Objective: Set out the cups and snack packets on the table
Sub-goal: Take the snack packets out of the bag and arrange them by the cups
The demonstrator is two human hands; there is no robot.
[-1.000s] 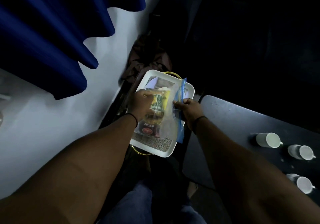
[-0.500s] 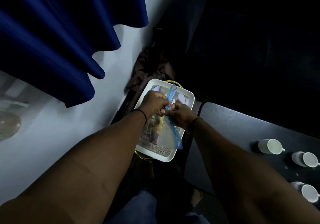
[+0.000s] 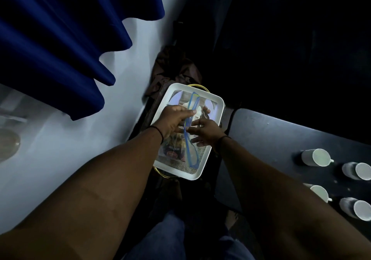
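A white tray [image 3: 219, 101] sits low in front of me, left of the dark table [image 3: 271, 139]. In it lies a clear zip bag [image 3: 193, 157] with a blue seal strip, and snack packets [image 3: 173, 151] show through the plastic. My left hand [image 3: 172, 122] pinches the left side of the bag's blue strip. My right hand [image 3: 205, 133] holds the right side between thumb and forefinger, its other fingers spread. The strip bows apart between my hands. Several white cups [image 3: 315, 157] lie on their sides on the table's right part.
A blue curtain [image 3: 60, 38] hangs at the upper left over a white wall [image 3: 80, 159]. A brown bag [image 3: 172, 68] lies behind the tray. My jeans-clad legs [image 3: 172, 239] are below it. The far right background is dark.
My left hand left the packet inside the bag and joined my right hand at the blue strip. Both hands now pull the strip apart, and the view has tilted slightly.
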